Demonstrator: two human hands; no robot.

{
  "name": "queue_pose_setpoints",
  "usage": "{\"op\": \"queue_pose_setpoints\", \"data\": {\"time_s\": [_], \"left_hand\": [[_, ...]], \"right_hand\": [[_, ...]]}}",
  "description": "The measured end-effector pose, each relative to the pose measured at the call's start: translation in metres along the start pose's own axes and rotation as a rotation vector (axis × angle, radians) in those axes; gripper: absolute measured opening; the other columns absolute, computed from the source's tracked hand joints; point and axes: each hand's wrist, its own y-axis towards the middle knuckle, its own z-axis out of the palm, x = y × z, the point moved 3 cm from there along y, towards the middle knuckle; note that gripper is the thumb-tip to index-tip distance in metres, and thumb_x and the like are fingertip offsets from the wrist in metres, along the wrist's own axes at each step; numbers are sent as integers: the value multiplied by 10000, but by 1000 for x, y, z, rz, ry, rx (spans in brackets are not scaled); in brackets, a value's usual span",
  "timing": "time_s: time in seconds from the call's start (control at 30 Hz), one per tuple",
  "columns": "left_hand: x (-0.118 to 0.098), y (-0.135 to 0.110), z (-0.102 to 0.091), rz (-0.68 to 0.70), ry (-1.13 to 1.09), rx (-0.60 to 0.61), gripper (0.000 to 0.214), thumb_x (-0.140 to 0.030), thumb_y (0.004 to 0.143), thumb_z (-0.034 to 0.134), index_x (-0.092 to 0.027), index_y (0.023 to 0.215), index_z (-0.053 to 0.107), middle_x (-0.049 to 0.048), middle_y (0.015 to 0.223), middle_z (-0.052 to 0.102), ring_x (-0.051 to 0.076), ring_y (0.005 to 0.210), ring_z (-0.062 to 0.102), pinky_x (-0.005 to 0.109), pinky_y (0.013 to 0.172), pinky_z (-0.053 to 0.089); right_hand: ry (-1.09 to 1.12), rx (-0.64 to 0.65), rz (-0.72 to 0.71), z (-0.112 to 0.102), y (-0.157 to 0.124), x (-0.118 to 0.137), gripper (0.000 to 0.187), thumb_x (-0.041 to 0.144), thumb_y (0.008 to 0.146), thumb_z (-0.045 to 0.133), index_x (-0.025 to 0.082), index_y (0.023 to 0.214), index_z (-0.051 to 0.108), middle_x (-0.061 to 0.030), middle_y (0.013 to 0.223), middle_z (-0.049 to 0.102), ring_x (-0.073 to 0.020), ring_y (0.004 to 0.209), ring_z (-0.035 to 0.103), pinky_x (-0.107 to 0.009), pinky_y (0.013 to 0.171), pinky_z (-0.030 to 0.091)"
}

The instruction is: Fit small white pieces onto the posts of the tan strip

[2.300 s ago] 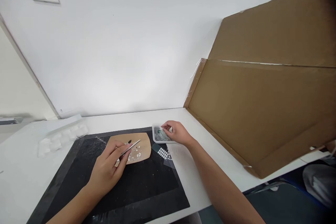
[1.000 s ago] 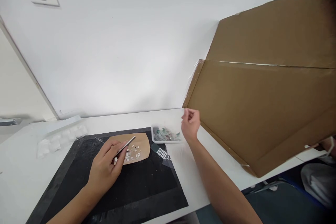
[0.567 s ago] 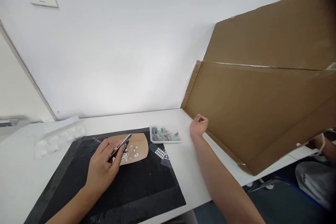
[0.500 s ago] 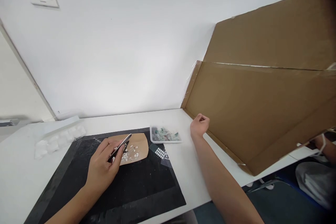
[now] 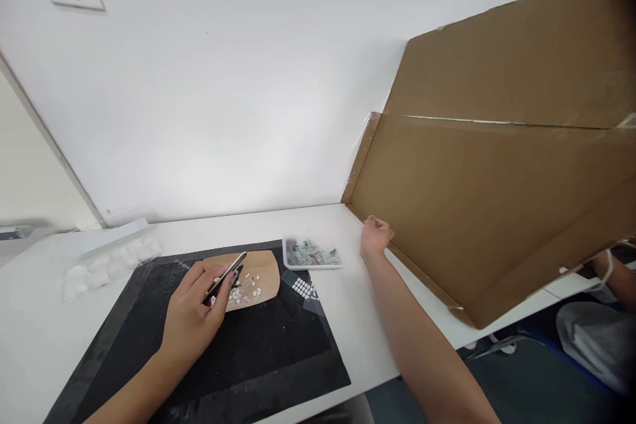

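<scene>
My left hand (image 5: 191, 318) is closed on metal tweezers (image 5: 227, 274), resting on a black mat (image 5: 238, 351). The tweezer tips hover over a tan leather-like pad (image 5: 265, 278) strewn with small white bits (image 5: 246, 291). My right hand (image 5: 375, 236) is curled shut against the lower edge of a large cardboard sheet (image 5: 487, 205); I cannot make out anything in it. A small white tray (image 5: 311, 256) of green and clear pieces lies between the hands, beside a clear sheet of white dots (image 5: 304, 288).
A clear plastic compartment tray (image 5: 106, 262) lies at the left on the white table (image 5: 238, 222). The cardboard leans over the table's right side. Another person's arm (image 5: 609, 268) and grey clothing (image 5: 593, 338) show at the far right. The wall stands close behind.
My right hand left the small white tray and moved right to the cardboard's lower edge, curling shut. My left hand stayed on the mat with the tweezers, drawing back slightly.
</scene>
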Motion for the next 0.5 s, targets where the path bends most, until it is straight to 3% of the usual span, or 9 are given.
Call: {"op": "queue_pose_setpoints", "data": {"time_s": [0.1,0.27,0.37,0.5], "left_hand": [[0,0,0,8,-5,-1,142,-234,1014,627,-174,1083,737,65,1009,679,172,913,655,259,797,524],[2,-2,0,-12,5,2,161,-250,1014,626,-171,1081,749,68,1003,688,173,901,670,259,785,526],[1,-2,-1,-43,-26,11,177,-269,1016,628,-173,1091,757,74,1024,694,167,882,681,245,723,522],[-2,-3,2,-110,-148,132,212,-305,1029,618,-210,1140,771,50,964,713,142,790,672,227,669,517]], "right_hand": [[18,-19,45,0,-3,3,296,440,1037,628,159,1114,681,-60,1065,719,-170,880,698,-354,801,605],[64,31,53,4,-13,16,496,650,956,592,158,943,654,-67,837,738,-212,779,711,-348,732,554],[90,129,-16,8,-25,33,522,669,913,620,151,966,660,-97,875,749,-226,810,720,-364,768,544],[122,334,-189,18,-58,73,418,594,937,644,177,910,663,-70,859,727,-213,799,700,-353,761,530]]}}
